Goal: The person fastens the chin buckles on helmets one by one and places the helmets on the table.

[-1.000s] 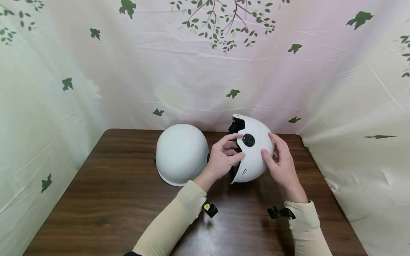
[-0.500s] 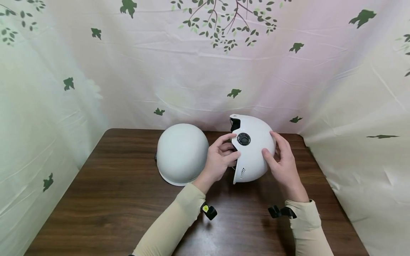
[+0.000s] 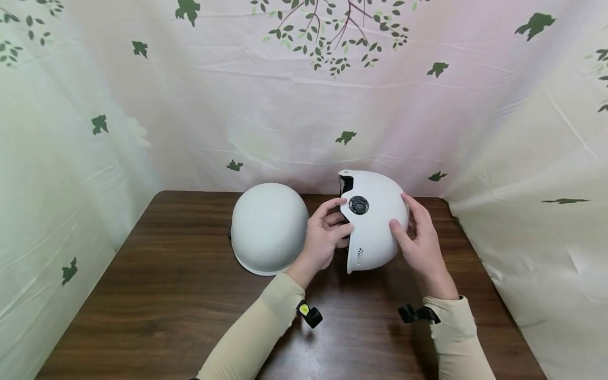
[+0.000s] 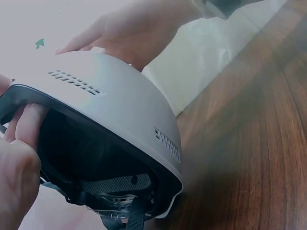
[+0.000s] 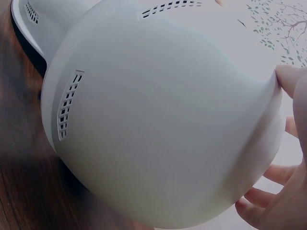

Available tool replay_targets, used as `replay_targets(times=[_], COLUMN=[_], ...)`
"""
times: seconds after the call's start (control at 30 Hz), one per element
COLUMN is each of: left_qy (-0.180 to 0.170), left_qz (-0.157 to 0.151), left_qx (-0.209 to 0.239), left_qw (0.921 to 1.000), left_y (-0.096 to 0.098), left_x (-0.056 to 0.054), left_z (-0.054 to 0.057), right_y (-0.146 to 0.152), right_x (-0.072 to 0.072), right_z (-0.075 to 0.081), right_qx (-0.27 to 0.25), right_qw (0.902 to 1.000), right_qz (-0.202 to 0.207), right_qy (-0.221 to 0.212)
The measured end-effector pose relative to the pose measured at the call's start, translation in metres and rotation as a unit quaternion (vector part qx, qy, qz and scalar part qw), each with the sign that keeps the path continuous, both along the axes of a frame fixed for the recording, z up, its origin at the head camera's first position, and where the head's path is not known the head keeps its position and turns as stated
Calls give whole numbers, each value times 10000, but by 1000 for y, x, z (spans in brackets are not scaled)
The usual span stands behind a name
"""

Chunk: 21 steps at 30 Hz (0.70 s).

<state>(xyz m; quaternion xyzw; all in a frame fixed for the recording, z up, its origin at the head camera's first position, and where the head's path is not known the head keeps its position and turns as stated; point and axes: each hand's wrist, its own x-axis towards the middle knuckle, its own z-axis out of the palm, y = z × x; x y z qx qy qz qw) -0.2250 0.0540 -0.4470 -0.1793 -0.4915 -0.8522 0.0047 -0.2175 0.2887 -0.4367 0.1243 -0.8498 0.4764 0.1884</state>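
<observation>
A white helmet [image 3: 377, 227] lies on its side toward the back right, its opening facing left. My left hand [image 3: 325, 235] grips its rim beside a round black knob [image 3: 358, 205], with fingers inside the opening and the thumb outside. On the crown side, my right hand [image 3: 423, 245] holds the shell between thumb and fingers. In the left wrist view, dark padding [image 4: 81, 143] and a black strap with a clear buckle [image 4: 112, 203] show inside. The right wrist view is filled by the smooth shell [image 5: 168, 110] with slotted vents.
A second white helmet [image 3: 269, 227] sits crown up to the left, close to my left hand. Both are on a dark wooden table [image 3: 157, 295]. A pale curtain [image 3: 285, 116] with leaf prints stands right behind the table and along both sides.
The held helmet has rolled slightly, so its knob sits farther left and less of its dark inside shows. My left hand has shifted a little left with the rim.
</observation>
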Motion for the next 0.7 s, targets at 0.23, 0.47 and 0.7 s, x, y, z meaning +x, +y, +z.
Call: replay_targets(times=[0.23,0.47,0.7], left_qy=[-111,-213,-337], left_qz=[-30,-45,334], left_qx=[336,393,308], left_qw=[9994,9990,9984], left_y=[0,-1,-2], left_x=[-2,-4,-6], left_z=[-3,-2,-5], right_y=[2,5,9], right_x=[0,1,0], right_z=[0,0,1], right_qx=[-28,-130,65], right_qw=[10000,9998,9999], right_qz=[-19,14,-110], right_qy=[-57,-145,-18])
